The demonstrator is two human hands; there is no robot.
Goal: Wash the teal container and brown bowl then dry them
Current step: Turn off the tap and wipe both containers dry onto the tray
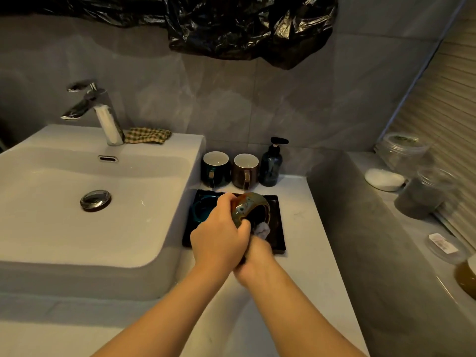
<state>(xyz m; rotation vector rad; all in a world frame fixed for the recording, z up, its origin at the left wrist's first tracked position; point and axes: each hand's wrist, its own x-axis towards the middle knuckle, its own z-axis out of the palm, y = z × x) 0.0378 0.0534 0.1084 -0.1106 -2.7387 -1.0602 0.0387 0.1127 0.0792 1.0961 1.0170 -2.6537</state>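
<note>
Washbasin: the white ceramic basin (64, 202) fills the left, dry-looking, its plug (95, 200) down and the chrome tap (95, 112) not running.
Countertop: the pale counter (304, 228) runs right of the basin and carries the rest of the things.
Tray: a black rectangular tray (279, 228) lies on the counter just beside the basin, below two mugs (215, 169) and a dark pump bottle (271, 166).
Teal container: the teal container (202, 210) rests in the tray's left part, partly hidden behind the left hand; it is not being held.
Brown bowl: the brown bowl (251, 206), speckled glaze outside and dark inside, is tilted on edge above the tray with its mouth turned toward the right hand.
Left hand: the left hand (219, 240) is clenched around the bowl's outer wall and rim.
Right hand: the right hand (255, 264) pinches a small pale cloth (262, 230) pressed into the bowl's mouth; the fingers themselves are mostly hidden.
Step in hand: likely drying the bowl's inside.
Handling: glazed ceramic, so probably stiff, fairly heavy for its size, breakable, and slick if damp. A hold spanning rim and outer wall, as here, seems safest, kept low over the tray.
Spare cloth: a checked cloth (148, 135) lies behind the tap.
</note>
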